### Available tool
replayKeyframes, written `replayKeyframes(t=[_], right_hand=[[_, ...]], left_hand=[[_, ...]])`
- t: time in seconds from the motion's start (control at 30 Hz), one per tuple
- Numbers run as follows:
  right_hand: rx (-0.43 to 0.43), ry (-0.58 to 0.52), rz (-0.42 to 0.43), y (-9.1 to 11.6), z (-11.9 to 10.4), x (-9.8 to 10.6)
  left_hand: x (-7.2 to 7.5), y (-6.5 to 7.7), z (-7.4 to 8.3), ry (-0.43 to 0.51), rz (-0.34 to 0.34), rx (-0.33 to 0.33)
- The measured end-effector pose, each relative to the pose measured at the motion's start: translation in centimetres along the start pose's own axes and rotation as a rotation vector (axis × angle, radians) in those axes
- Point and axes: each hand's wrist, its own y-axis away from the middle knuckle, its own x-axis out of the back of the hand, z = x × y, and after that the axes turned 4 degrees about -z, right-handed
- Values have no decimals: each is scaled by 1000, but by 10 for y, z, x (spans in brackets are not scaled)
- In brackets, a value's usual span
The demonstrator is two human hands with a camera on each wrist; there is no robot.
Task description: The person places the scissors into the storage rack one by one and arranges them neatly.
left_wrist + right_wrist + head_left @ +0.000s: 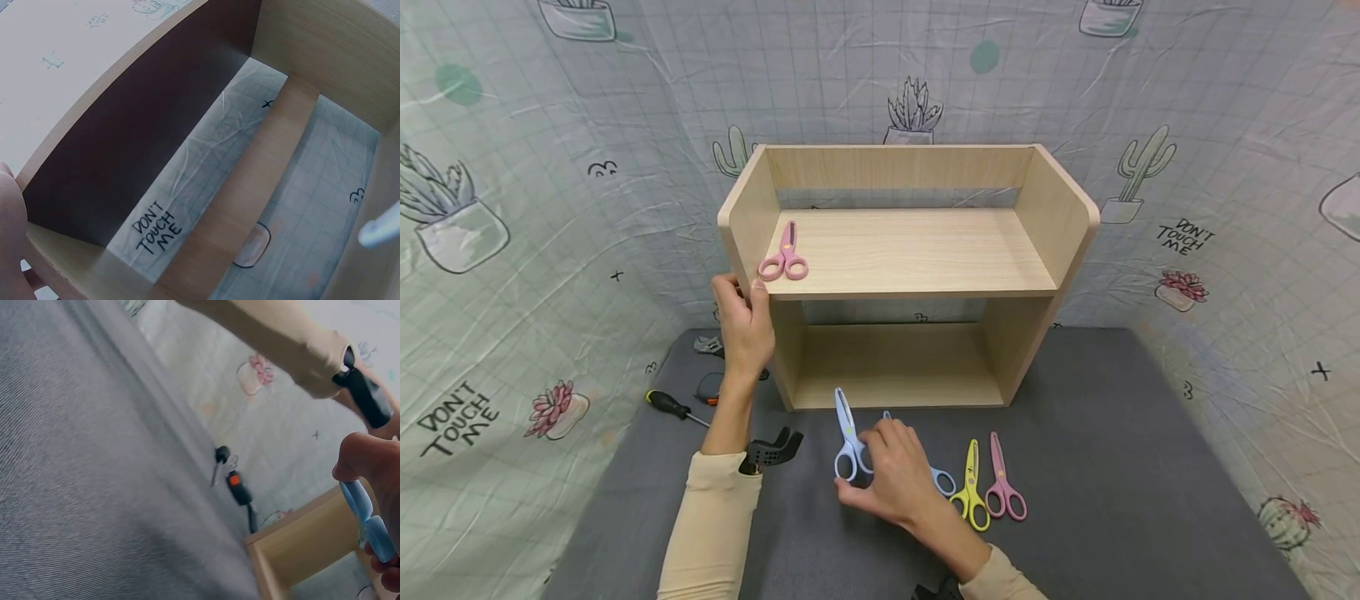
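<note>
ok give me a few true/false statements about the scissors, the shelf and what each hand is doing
1. A pink pair of scissors lies on the upper board of the wooden shelf. True.
2. The left hand holds the screwdriver. False: it grips the shelf's left side panel; the screwdriver lies apart on the grey mat.
3. The right hand grips a blue pair of scissors on the mat. True.
4. The yellow scissors stand in the shelf's lower compartment. False: they lie on the mat in front of the shelf, beside another pink pair.
</note>
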Motion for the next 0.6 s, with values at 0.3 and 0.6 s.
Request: replayKeyframes(t=[0.3, 0.6], right_hand=[[29, -50, 64, -11, -3, 23], [83, -85, 129, -26, -3, 45]], left_hand=[[0, 0, 1, 3, 1, 4], [-1, 0, 0, 8, 8, -4]])
